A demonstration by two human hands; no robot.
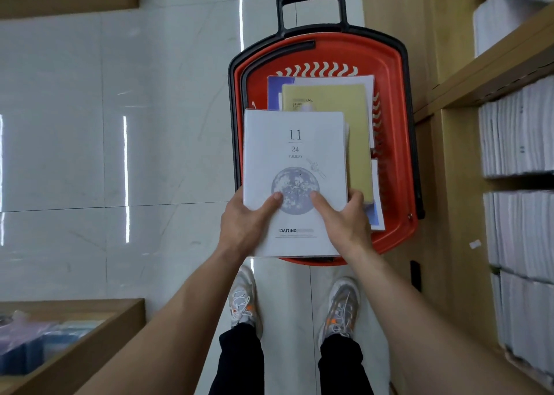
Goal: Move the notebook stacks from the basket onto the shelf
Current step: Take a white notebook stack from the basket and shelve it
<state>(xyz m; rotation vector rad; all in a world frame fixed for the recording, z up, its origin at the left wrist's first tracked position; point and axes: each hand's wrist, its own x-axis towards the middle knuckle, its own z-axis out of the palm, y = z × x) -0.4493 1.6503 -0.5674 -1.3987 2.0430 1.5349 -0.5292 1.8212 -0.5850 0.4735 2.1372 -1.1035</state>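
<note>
At frame centre, above the red basket (389, 74), we grip the white notebook stack (295, 167) with our left hand (242, 224) and right hand (344, 218) at its near corners; it looks stiff, glossy, likely slippery and fairly heavy.

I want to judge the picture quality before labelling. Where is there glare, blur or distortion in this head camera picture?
Head view: bright light streaks reflect on the glossy pale tiled floor; the wide lens bends the wooden shelf of white stacks at the right edge; the lower-left corner is blurred; the white moon-print notebook stack is sharp, its large print readable, over the red plastic basket.
</note>
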